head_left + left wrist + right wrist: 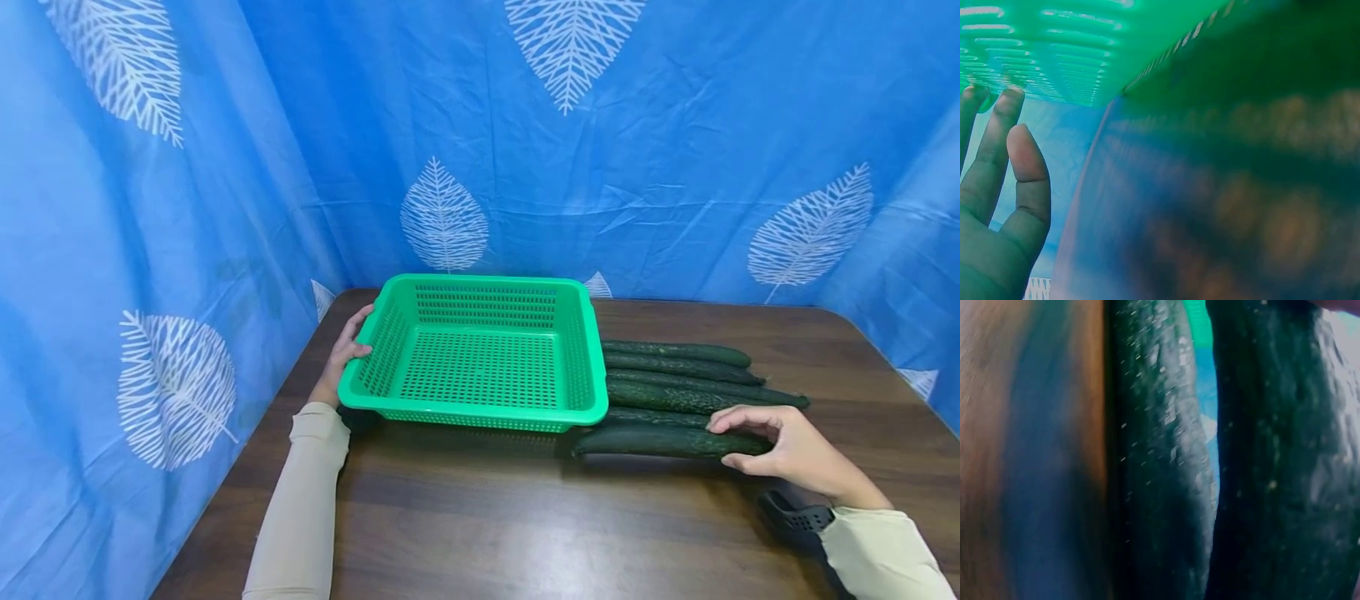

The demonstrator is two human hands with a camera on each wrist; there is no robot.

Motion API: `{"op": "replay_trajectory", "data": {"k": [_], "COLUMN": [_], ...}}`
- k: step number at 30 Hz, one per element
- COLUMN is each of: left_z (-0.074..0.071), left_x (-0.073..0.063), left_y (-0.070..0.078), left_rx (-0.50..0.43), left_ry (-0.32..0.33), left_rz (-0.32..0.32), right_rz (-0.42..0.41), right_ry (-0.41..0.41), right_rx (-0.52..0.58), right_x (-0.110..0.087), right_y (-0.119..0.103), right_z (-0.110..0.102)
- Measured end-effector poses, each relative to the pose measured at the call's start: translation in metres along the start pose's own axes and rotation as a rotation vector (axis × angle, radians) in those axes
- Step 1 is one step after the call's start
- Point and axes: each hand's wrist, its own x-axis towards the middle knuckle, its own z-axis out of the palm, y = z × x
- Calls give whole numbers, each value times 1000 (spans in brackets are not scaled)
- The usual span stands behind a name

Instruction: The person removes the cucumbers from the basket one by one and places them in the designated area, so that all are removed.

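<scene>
A green plastic basket [480, 417] with slotted walls stands at the middle left, nothing in it. My left hand [347, 350] holds its left rim; in the left wrist view the fingers [999, 134] reach up at the slotted side. To the right, my right hand [783, 450] grips the nearest dark green cucumber [652, 440] toward its right end, thumb on the near side and fingers over the far side. In the right wrist view this cucumber [1285, 450] fills the right, beside another cucumber [1163, 450].
Several more long cucumbers [682, 379] lie side by side on the brown wooden table [480, 517], their left ends hidden behind the basket. A blue curtain [637, 183] with white leaf prints hangs around the table. A black strap [806, 517] circles the right wrist.
</scene>
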Motion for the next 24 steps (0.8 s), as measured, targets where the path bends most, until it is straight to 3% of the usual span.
{"op": "replay_trajectory", "data": {"k": [8, 18, 24], "left_z": [-6, -12, -14], "left_x": [-6, -7, -12], "left_y": [4, 3, 2], "left_rx": [16, -7, -1], "left_ry": [2, -11, 4], "left_rz": [-12, 26, 23], "right_rz": [101, 92, 14], "right_ry": [19, 52, 61], "right_rx": [-32, -135, -321], "right_x": [3, 8, 13], "right_y": [7, 7, 5], "right_z": [11, 23, 31]}}
